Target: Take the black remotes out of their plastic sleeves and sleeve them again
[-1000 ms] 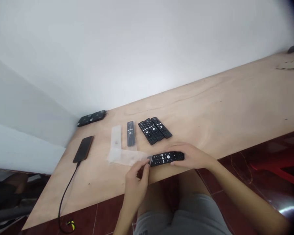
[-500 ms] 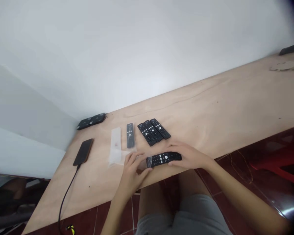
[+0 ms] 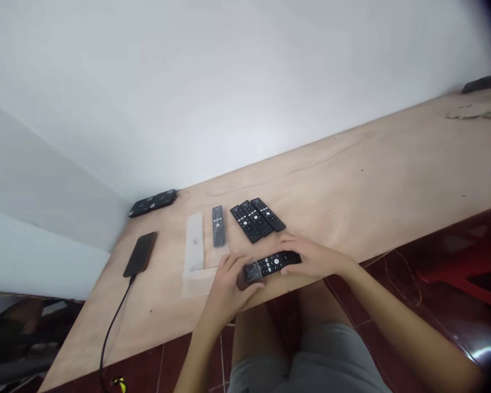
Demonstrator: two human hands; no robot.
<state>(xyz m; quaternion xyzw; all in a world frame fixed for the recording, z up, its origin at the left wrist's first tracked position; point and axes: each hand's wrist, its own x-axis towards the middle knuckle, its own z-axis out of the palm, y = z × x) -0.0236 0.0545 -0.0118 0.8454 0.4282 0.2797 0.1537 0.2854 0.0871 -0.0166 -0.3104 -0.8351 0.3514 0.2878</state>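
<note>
A black remote control (image 3: pixel 276 261) lies sideways above the table's near edge, its left end inside a clear plastic sleeve (image 3: pixel 252 272). My left hand (image 3: pixel 231 281) grips the sleeved end between thumb and fingers. Round the remote's bare right end, my right hand (image 3: pixel 306 256) is closed. Beyond my hands, three black remotes (image 3: pixel 256 218) rest side by side on the table. Left of them is another remote (image 3: pixel 218 226) within a clear sleeve. Farther left, flat translucent plastic sleeves (image 3: pixel 195 245) lie on the wood.
A phone (image 3: pixel 141 254) with a black cable (image 3: pixel 117 327) rests at the table's left. Two black boxes (image 3: pixel 152 202) stand against the wall. At the far right are a torn cardboard piece (image 3: pixel 474 111) and a dark object (image 3: pixel 485 83). A red stool (image 3: pixel 466 278) is on the floor.
My left hand has shifted right along the remote, and the plastic sleeve now covers more of its left end. The flat plastic beside it shows more fully.
</note>
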